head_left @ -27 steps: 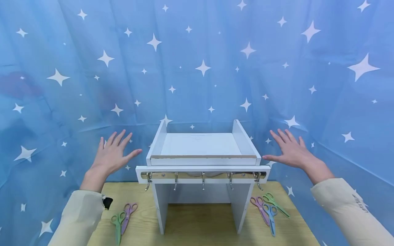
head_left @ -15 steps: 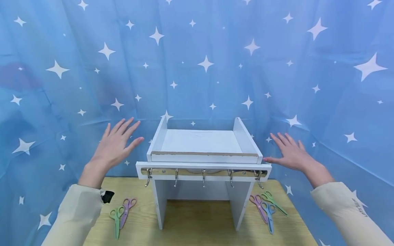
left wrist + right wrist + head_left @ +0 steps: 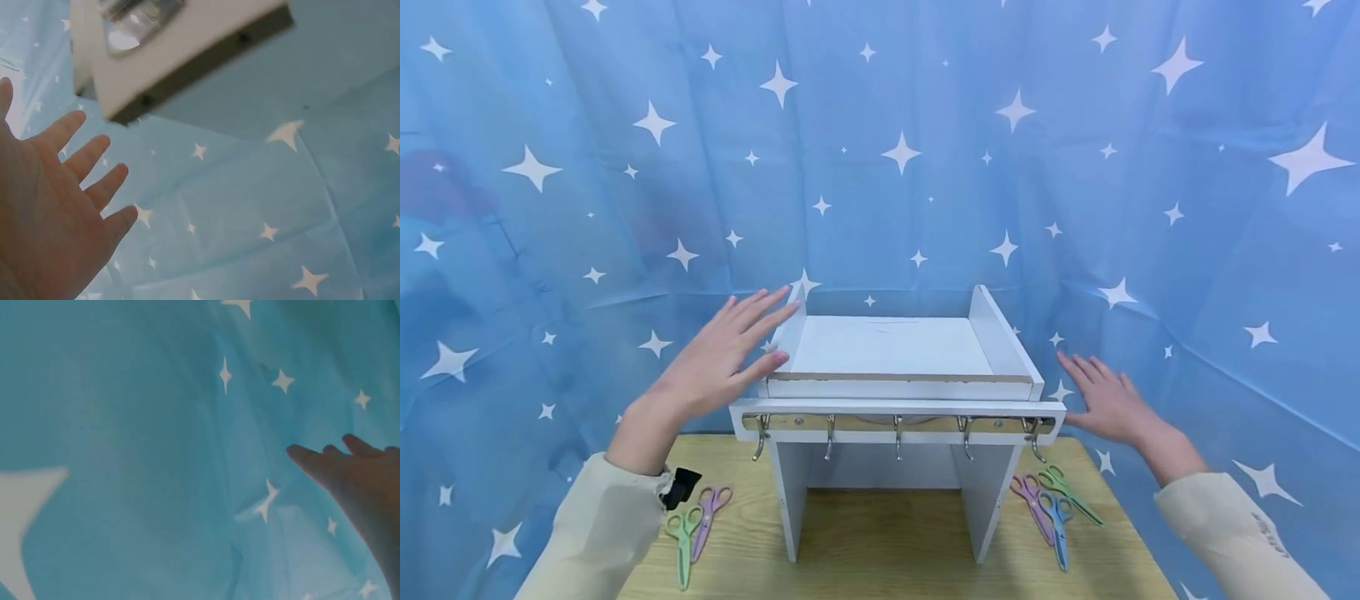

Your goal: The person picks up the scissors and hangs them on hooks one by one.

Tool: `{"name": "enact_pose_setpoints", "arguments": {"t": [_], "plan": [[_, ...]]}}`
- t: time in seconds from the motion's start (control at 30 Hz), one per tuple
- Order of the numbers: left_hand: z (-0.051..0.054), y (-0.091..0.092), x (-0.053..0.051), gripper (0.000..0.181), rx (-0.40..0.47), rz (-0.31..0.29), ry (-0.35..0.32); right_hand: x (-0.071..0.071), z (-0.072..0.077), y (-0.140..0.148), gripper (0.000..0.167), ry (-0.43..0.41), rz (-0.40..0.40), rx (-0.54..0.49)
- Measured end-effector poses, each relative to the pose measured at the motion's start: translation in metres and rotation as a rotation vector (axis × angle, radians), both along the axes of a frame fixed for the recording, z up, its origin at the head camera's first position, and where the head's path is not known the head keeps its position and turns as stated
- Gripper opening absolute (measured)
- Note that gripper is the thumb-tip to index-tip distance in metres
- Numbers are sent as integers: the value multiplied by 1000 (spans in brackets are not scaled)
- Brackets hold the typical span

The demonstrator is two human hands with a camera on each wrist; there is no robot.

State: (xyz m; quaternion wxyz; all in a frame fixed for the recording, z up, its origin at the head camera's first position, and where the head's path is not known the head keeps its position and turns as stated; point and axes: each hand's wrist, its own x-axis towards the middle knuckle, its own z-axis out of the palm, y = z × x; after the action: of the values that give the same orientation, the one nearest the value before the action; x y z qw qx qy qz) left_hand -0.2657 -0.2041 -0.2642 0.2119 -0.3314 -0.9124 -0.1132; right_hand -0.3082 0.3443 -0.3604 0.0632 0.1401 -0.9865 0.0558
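A white shelf unit (image 3: 898,389) stands on the wooden table, with a metal strip of hooks (image 3: 898,425) along its front board. Beside its upper left wall is the left hand (image 3: 711,362), fingers spread and straight; in the head view the fingertips overlap that wall, and contact cannot be told. The left wrist view shows the left hand (image 3: 59,200) with a gap between it and the white board (image 3: 187,56). Off the unit's right end, the right hand (image 3: 1111,402) has its fingers extended and holds nothing. Only curtain lies around the right hand (image 3: 362,478) in the right wrist view.
Green scissors (image 3: 683,533) and purple scissors (image 3: 706,525) lie on the table (image 3: 737,550) left of the unit. At its right lie purple scissors (image 3: 1033,504), blue scissors (image 3: 1059,533) and green scissors (image 3: 1071,493). A blue star-patterned curtain (image 3: 880,208) hangs behind.
The left hand has moved rightward to the shelf unit's upper left wall. The right hand has lowered a little beside the unit's right end. The head view has shifted slightly.
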Motion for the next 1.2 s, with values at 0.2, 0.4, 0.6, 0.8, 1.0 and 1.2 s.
{"name": "enact_pose_setpoints", "arguments": {"t": [0.2, 0.4, 0.6, 0.8, 1.0, 1.2], "plan": [[-8, 13, 4, 63, -56, -44, -40, 4, -17, -4, 100, 9, 5, -12], [-22, 19, 4, 63, -76, -55, -63, 4, -36, -6, 99, 35, 25, -7], [-30, 23, 4, 67, -82, -48, -55, 5, -52, -4, 99, 6, 22, -73], [-32, 24, 1, 68, -62, -47, -14, 3, -73, 0, 102, 19, -11, -121], [-34, 23, 0, 68, -49, -51, -3, 6, -99, 5, 93, 68, -12, -130], [-37, 24, -1, 67, -43, -59, 3, 14, -127, 14, 97, 50, -49, -115]]}}
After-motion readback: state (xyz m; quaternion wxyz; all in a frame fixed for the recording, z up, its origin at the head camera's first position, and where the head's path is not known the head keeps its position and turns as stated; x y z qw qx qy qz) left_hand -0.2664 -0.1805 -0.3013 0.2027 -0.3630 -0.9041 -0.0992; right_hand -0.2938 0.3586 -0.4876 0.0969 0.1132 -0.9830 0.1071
